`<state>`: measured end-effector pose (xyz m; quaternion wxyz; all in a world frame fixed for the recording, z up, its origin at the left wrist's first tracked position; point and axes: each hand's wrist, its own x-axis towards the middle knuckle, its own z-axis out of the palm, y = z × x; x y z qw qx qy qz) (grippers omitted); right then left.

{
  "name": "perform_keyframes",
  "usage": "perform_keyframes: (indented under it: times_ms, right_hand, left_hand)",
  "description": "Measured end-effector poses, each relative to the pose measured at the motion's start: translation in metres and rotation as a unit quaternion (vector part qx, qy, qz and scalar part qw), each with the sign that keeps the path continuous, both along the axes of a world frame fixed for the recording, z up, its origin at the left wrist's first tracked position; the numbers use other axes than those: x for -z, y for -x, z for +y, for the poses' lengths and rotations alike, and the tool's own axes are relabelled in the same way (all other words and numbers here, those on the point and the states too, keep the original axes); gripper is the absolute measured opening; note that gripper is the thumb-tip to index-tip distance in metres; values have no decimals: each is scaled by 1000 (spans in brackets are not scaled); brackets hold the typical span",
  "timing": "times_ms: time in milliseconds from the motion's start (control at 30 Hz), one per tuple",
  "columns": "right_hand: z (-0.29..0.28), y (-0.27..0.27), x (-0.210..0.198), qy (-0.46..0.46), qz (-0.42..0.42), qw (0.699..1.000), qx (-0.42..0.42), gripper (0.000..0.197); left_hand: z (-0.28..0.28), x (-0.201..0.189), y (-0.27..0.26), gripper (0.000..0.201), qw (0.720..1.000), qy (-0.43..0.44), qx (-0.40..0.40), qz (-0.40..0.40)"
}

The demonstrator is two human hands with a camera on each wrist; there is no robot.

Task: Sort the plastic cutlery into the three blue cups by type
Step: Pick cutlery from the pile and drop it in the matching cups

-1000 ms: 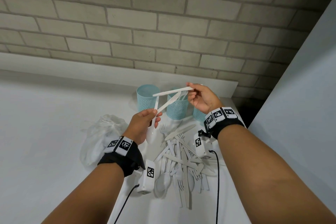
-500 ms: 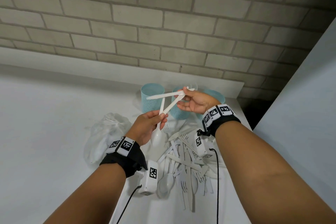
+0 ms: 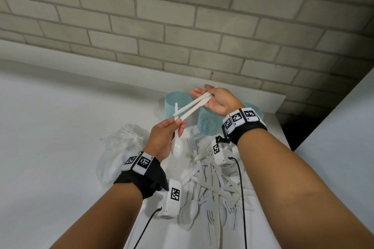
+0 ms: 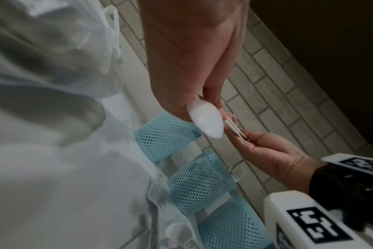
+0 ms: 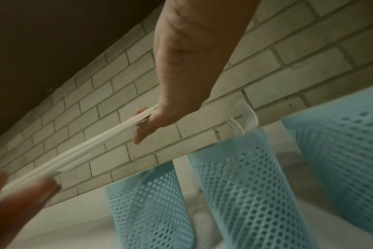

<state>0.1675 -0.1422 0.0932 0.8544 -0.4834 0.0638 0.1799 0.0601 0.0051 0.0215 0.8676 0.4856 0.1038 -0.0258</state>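
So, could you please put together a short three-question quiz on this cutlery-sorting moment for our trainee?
1. True or false: the left hand holds a white spoon with its bowl pointing down.
2. Which hand grips the far ends of the two long white pieces? A) left B) right C) neither
3. Fill in: the middle blue cup already holds white ____.

Key:
1. True.
2. B, the right hand; the near ends sit in the left hand's fingers.
3. Forks; their tines show above the rim in the right wrist view.
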Motion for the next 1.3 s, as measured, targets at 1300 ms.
perform_keyframes:
  times_ms: [1300]
  right_hand:
    - [-26, 31, -16, 576, -28, 789, -214, 51]
  left_hand:
    - [-35, -10, 11, 19, 968, -204, -50, -137]
